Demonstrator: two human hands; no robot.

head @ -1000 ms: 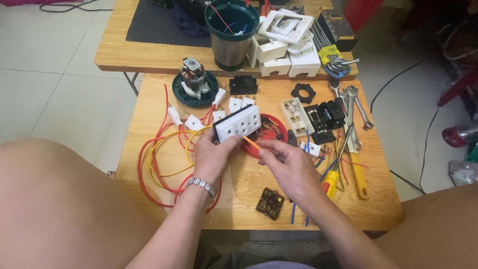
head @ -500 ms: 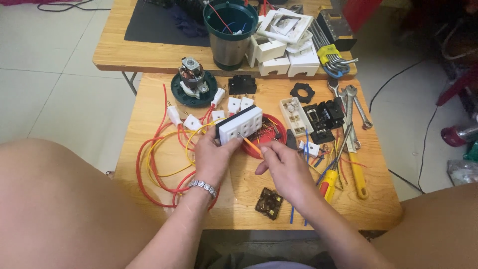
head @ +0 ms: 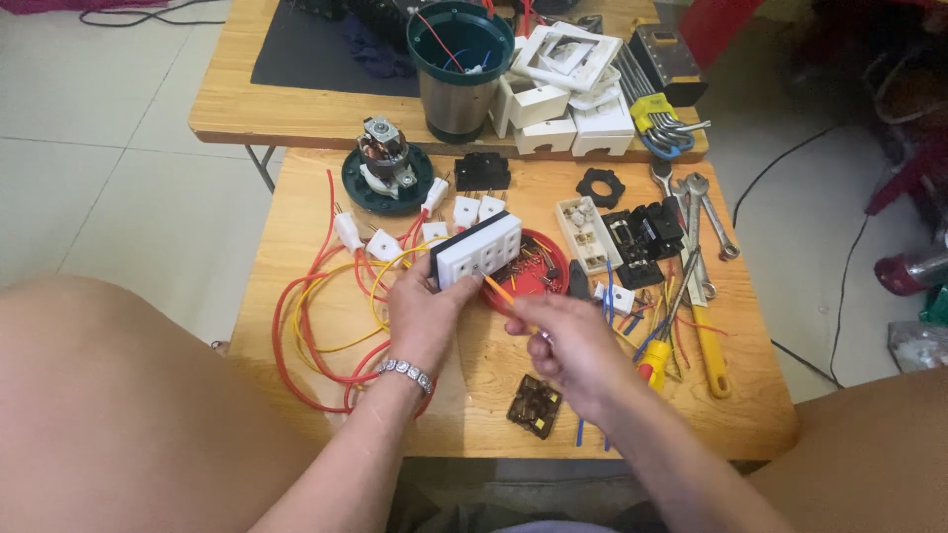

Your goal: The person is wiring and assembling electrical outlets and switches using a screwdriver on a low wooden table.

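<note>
My left hand [head: 423, 314] grips a white multi-socket strip [head: 479, 248] with a black back, held tilted above the wooden table [head: 296, 217]. My right hand [head: 571, 347] pinches a thin orange-handled tool [head: 501, 292], a small screwdriver or wire, whose tip points at the strip's lower edge. Red and yellow wires [head: 326, 316] with white plugs loop out to the left of the strip. A red round dish [head: 538, 271] of small parts sits just behind the hands. A silver bracelet [head: 405, 370] is on my left wrist.
A small dark circuit part [head: 534, 406] lies near the front edge. Wrenches [head: 696, 212], a yellow screwdriver [head: 709, 350], black socket parts [head: 642, 237] and a white terminal block [head: 585, 232] lie at right. A motor [head: 383, 168], a metal cup [head: 459, 69] and white frames [head: 568, 69] stand behind.
My right hand has pulled back slightly toward me and to the right, the orange tool still at the strip's edge. My left hand keeps the strip in about the same place.
</note>
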